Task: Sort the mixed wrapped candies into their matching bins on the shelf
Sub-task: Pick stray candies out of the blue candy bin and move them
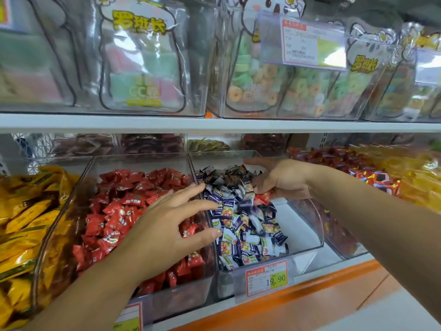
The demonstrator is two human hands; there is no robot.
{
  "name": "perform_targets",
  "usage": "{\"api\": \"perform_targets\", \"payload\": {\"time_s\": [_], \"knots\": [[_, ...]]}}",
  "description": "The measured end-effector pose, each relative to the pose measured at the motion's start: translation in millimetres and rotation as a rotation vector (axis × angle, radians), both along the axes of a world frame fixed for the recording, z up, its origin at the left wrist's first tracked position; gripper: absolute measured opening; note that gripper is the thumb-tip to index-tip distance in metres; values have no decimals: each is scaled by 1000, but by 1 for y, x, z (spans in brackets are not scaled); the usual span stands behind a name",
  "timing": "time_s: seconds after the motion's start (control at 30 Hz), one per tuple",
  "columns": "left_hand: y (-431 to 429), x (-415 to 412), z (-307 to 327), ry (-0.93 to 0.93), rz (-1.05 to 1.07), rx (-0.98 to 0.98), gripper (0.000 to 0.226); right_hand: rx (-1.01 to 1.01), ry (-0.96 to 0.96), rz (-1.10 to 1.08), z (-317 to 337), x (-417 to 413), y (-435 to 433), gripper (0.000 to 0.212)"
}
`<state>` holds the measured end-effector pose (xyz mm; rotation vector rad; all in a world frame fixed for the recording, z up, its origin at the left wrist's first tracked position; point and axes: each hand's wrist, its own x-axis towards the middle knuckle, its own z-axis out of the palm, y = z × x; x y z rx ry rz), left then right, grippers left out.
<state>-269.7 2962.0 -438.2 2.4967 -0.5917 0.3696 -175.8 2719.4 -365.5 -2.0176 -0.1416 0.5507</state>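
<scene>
A clear bin (310, 247) in the middle of the lower shelf holds purple and white wrapped candies (245, 225). To its left, a clear bin (78, 185) is full of red wrapped candies (114, 211). My left hand (171, 218) hovers with fingers spread over the divide between these two bins, holding nothing. My right hand (284, 177) reaches over the purple candies and pinches a red wrapped candy (262, 198) between its fingertips.
Yellow wrapped candies (26, 218) fill the bin at far left. Red and yellow candies (372, 173) lie in bins at right. Clear boxes of gummy rings (274, 82) stand on the upper shelf. A price tag (267, 278) hangs on the orange shelf edge.
</scene>
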Motion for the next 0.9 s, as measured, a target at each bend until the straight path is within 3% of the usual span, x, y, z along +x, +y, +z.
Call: {"api": "perform_targets", "payload": {"time_s": [0.07, 0.23, 0.33, 0.57, 0.6, 0.67, 0.7, 0.8, 0.9], "knots": [[0, -1, 2, 5, 3, 4, 58, -94, -75, -7, 3, -7, 3, 72], [-1, -3, 5, 2, -1, 37, 53, -81, -139, -3, 3, -18, 13, 43], [-2, -5, 4, -56, -6, 10, 60, 15, -173, -4, 5, -15, 28, 27], [0, -3, 2, -78, 20, -2, 58, 287, -234, 87, 16, 2, 95, 13], [0, -3, 2, -73, 23, 6, 58, 172, -309, 101, 18, 2, 94, 14], [0, -4, 4, -70, 20, 25, 58, -291, -521, 180, 22, 0, 74, 15], [0, -5, 4, -70, 19, 31, 59, -476, -537, 275, 22, -4, 62, 16], [-1, -4, 4, -70, 14, 35, 60, -656, -192, 614, 2, -24, 40, 33], [-1, -3, 2, -97, 5, 10, 57, -944, -65, 751, -34, -32, 43, 75]]}}
